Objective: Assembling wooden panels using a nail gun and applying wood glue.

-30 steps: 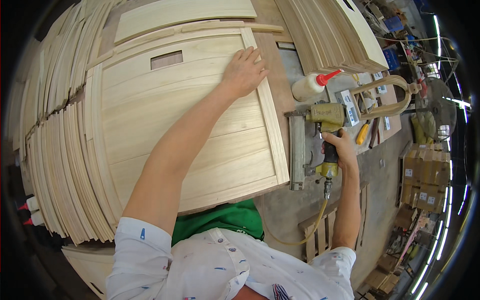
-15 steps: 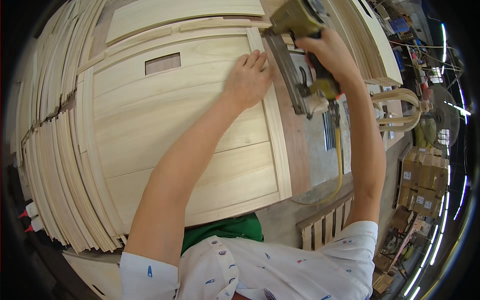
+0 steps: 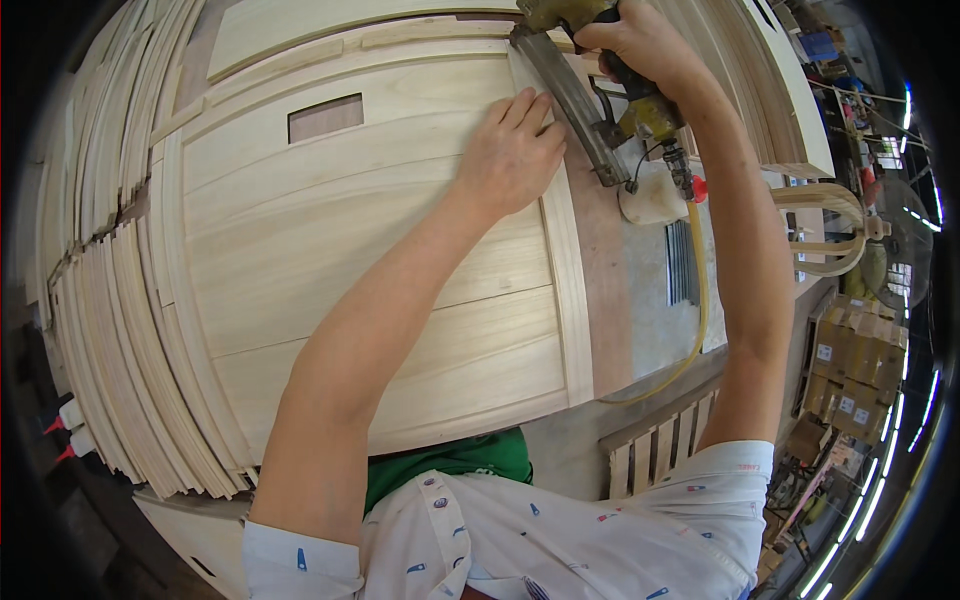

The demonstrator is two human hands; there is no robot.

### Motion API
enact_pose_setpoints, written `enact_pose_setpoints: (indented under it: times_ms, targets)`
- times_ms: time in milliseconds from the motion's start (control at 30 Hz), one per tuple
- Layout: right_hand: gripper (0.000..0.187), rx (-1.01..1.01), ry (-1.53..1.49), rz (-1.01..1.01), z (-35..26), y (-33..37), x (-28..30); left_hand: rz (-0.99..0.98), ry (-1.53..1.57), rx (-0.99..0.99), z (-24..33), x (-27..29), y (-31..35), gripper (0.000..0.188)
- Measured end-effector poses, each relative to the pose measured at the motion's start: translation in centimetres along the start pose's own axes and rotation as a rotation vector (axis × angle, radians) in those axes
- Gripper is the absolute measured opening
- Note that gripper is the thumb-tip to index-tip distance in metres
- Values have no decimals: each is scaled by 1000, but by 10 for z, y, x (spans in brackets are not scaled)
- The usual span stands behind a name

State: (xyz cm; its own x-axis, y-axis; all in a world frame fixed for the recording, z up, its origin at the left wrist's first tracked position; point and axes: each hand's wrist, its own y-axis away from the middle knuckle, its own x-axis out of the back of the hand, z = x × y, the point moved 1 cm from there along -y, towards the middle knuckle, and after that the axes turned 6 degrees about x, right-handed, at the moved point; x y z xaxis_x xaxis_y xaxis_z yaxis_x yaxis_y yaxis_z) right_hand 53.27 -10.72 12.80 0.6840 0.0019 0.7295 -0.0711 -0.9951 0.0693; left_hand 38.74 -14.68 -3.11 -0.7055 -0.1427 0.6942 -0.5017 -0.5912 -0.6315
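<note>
A pale wooden panel (image 3: 380, 235) with a rectangular cutout (image 3: 326, 119) lies in front of me, framed by narrow strips. My left hand (image 3: 513, 155) rests palm down on the right-hand strip (image 3: 567, 290), fingers extended over the wood near its far end. My right hand (image 3: 645, 50) is wrapped round the handle of a nail gun (image 3: 570, 95). The gun's nose is at the far right corner of the panel, above or against the strip; I cannot tell whether it touches. A yellow air hose (image 3: 700, 300) runs down from the gun.
Bundled wooden strips (image 3: 110, 340) line the left side. Another board (image 3: 350, 30) lies beyond the panel, and stacked boards (image 3: 755, 90) stand at far right. A white glue bottle (image 3: 655, 195) is beside the gun. Cardboard boxes (image 3: 860, 345) and a slatted pallet (image 3: 655, 445) are further right.
The nail gun in my right hand has moved up and left, its nose now at the strip's far end. My left hand has shifted slightly rightward in view. The glue bottle shows more fully.
</note>
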Motion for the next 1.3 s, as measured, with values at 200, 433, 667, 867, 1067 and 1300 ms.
enact_pose_setpoints:
  times_ms: [200, 433, 667, 867, 1067, 1300]
  targets:
    - [22, 210, 91, -34, 35, -6, 8, 39, 10, -5, 0, -25, 0, 22]
    - [25, 50, 32, 76, 16, -4, -15, 141, -25, 47, 1, 9, 10, 22]
    - [22, -35, -71, 157, 4, 106, 22, 40, 29, -22, 13, -6, 10, 22]
    - [24, -231, 64, 118, -7, 257, 33, -225, -121, -122, -22, -12, 9, 17]
    - [26, -377, -85, 234, 12, 404, 18, -427, 289, -327, 108, 43, 71, 17]
    - [25, -358, -194, 319, 26, 464, -21, -578, 328, -347, 149, 75, 137, 21]
